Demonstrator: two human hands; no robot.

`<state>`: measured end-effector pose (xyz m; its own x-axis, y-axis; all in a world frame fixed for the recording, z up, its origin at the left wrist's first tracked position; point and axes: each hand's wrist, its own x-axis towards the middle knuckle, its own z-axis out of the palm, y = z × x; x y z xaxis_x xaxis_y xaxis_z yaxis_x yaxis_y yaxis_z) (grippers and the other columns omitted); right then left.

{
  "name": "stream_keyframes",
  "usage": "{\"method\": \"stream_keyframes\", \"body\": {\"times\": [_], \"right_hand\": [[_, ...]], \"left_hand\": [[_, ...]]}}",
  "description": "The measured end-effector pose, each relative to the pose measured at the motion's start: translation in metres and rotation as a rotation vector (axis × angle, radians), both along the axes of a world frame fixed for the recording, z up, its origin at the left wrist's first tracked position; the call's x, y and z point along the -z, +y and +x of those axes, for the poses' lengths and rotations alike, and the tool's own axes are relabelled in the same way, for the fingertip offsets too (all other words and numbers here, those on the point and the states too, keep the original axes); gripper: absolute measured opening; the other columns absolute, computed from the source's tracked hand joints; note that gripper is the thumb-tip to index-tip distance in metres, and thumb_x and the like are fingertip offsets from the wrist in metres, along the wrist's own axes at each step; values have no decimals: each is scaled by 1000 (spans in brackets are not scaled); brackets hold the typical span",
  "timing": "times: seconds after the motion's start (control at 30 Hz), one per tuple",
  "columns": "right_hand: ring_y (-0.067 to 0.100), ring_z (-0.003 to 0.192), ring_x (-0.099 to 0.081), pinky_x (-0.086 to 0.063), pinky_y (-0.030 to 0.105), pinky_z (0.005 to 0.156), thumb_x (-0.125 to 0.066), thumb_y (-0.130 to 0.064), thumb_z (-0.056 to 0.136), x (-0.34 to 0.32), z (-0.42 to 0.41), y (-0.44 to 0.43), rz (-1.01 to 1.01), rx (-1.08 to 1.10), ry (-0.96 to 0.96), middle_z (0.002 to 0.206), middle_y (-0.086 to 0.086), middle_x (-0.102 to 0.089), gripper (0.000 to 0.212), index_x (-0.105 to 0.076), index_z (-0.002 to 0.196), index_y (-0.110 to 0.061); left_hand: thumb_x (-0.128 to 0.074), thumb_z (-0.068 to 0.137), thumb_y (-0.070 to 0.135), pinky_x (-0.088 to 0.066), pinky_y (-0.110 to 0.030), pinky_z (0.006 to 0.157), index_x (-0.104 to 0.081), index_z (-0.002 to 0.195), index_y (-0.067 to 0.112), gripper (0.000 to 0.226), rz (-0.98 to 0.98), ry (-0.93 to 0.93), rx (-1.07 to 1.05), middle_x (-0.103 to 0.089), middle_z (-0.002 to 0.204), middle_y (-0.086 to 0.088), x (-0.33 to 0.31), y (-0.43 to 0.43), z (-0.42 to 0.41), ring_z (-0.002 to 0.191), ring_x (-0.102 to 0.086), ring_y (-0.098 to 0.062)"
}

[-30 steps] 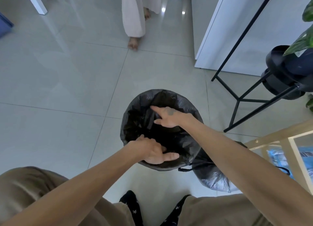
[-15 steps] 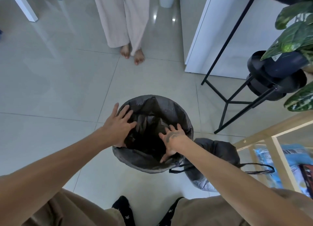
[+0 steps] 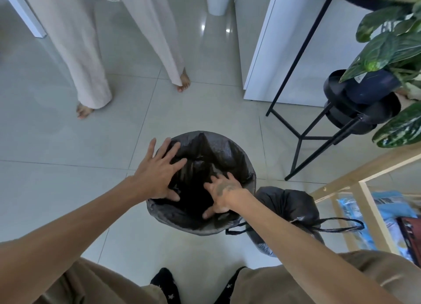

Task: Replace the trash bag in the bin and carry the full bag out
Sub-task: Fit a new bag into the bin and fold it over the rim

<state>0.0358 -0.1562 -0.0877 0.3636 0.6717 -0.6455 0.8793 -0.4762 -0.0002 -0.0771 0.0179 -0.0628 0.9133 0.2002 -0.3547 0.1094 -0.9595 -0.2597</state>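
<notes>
A: Currently, what is the status of the bin [image 3: 200, 222]?

B: A fresh black liner [image 3: 218, 153] is draped over its rim. The left hand [image 3: 157, 171] lies flat on the far-left rim, fingers spread, gripping nothing. The right hand [image 3: 222, 195] reaches inside, fingers splayed against the film, also clamped on nothing.

A: And the full bag [image 3: 287, 208]?

B: On the floor [image 3: 57, 144] just beside the bin, right side, drawstring handles [image 3: 337, 224] loose. Judged remaining: seat the liner fully, then carry that bag out.

A: Anything obscured?

B: The bin's interior is dark, so liner depth is unreadable; the right forearm covers part of the full bag.
</notes>
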Motion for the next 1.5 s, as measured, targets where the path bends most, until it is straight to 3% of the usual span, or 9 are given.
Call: {"method": "stream_keyframes", "body": {"times": [0.07, 0.17, 0.33, 0.43, 0.57, 0.73, 1.0, 1.3, 1.5], "right_hand": [[33, 144, -30, -25, 49, 118, -57, -64, 86, -23, 2, -3, 294, 90, -77, 156, 10, -36, 80, -36, 149, -19], [27, 117, -52, -45, 40, 98, -51, -51, 95, -59, 13, -27, 625, 287, -295, 131, 8, -53, 54, -46, 135, -15], [34, 109, -61, -47, 39, 81, -39, -55, 100, -64, 18, -84, 357, 613, -237, 123, 13, -61, 53, -43, 129, -11], [37, 116, -58, -48, 44, 92, -40, -60, 97, -42, 5, -98, 341, 759, 19, 127, 17, -60, 58, -41, 131, -13], [39, 120, -56, -48, 45, 97, -57, -52, 91, -23, -14, -94, 436, 935, 208, 131, 19, -58, 74, -24, 145, -13], [39, 105, -61, -53, 44, 88, -56, -19, 90, -17, -20, -89, 571, 1023, 199, 116, 18, -62, 63, -23, 143, -16], [28, 82, -58, -45, 34, 70, -50, -9, 88, -34, 37, -83, 742, 1072, 161, 96, 10, -61, 49, -34, 134, -16], [27, 89, -56, -47, 33, 75, -47, -4, 89, -48, 151, -74, 901, 1163, 37, 107, 11, -60, 51, -36, 138, -17], [35, 88, -61, -55, 43, 78, -47, -7, 90, -31, 213, -70, 932, 1221, -126, 104, 17, -63, 31, -44, 119, -12]], "left_hand": [[-53, 80, 77, 1, -60, 122, -15, 160, 27, 102, -113, -155, -121, 0, 169, -15, -8, -2, -6, 154, 6, -39], [-61, 88, 59, -39, -54, 107, -45, 145, 15, 74, -253, -430, -400, -48, 144, -20, -24, -4, -20, 132, -44, -42], [-66, 90, 48, -48, -47, 88, -47, 136, 9, 63, -531, -442, -848, -62, 123, -19, -22, -23, -49, 115, -57, -42], [-70, 86, 37, -59, -44, 76, -42, 136, 13, 62, -786, -470, -1015, -67, 105, -15, -10, -37, -61, 94, -66, -38], [-66, 88, 11, -60, -36, 50, -43, 141, 20, 59, -1143, -556, -1258, -66, 111, -18, 3, -48, -67, 72, -73, -35], [-54, 88, -9, -63, -44, 59, -46, 137, 26, 61, -1332, -613, -1281, -68, 107, -17, 9, -59, -68, 82, -74, -40], [-50, 89, -15, -63, -42, 55, -47, 134, 27, 61, -1488, -704, -1186, -69, 111, -16, -14, -52, -2, 80, -74, -40], [-49, 89, -13, -64, -40, 58, -47, 131, 32, 62, -1578, -695, -1068, -63, 127, -15, -22, -34, 131, 85, -74, -41], [-47, 89, -12, -64, -42, 59, -50, 129, 29, 57, -1625, -668, -1035, -61, 130, -15, -5, -26, 205, 89, -72, -42]]}}
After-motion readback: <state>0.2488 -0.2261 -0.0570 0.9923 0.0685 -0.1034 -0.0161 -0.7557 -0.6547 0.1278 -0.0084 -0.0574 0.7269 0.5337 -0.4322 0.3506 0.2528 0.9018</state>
